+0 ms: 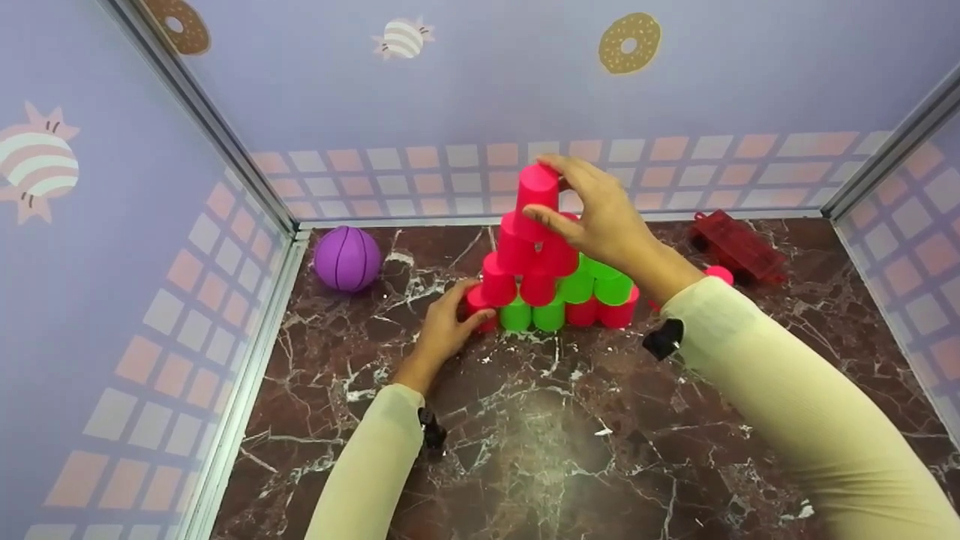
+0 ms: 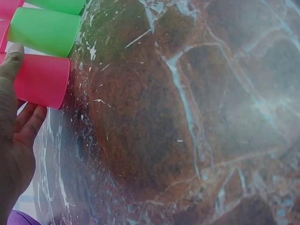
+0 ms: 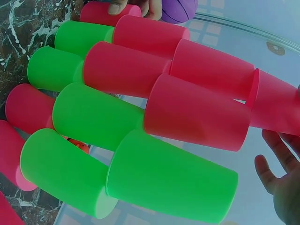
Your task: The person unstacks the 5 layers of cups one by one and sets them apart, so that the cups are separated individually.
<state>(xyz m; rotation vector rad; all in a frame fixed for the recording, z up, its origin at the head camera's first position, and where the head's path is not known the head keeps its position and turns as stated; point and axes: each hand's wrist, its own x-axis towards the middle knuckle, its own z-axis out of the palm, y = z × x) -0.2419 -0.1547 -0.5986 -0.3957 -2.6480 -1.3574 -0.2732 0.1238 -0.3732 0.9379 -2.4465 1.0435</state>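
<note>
A pyramid of small pink and green plastic cups (image 1: 559, 285), all upside down, stands on the dark red marble tabletop (image 1: 525, 435) near its far edge, about midway between the 2 far corners. The right hand (image 1: 600, 214) curls thumb and fingers round the topmost pink cup (image 1: 538, 191) at the apex, pinching its side wall. The left hand (image 1: 444, 326) curls against the pink cup at the left end of the bottom row (image 2: 42, 79), thumb on its wall; how firmly it grips is hard to tell from the wrist view. These cups look thin-walled, light and smooth, so they will likely slide and topple at a slight nudge; a gentle pinch on opposite sides of the wall, near the closed end, seems the safest hold, since squeezing hard may flex the wall. A purple rubber ball (image 1: 347, 258) lies toward the far left corner, a dark red toy vehicle (image 1: 739, 244) toward the far right.
</note>
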